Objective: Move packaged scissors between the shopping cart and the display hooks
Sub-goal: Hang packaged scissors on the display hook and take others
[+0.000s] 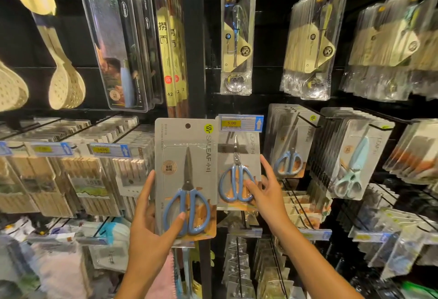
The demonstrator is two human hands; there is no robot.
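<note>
The left hand (151,223) grips a grey card pack of blue-handled scissors (186,180) by its lower left corner, thumb across the front over the handle loops and fingers behind, holding it upright in front of the display. The round hang hole (187,125) at the top of the card sits well above the grip, so the pack's top is free to swing; steadying it matters before threading. The right hand (267,192) is spread, fingertips resting on a matching hanging pack of blue scissors (238,173) just beside, under a blue-and-yellow price tag (240,122). It seems to be pressing that pack aside, though whether it pinches the card is unclear. To hang well, line the hole up squarely with the hook tip and slide straight back
</note>
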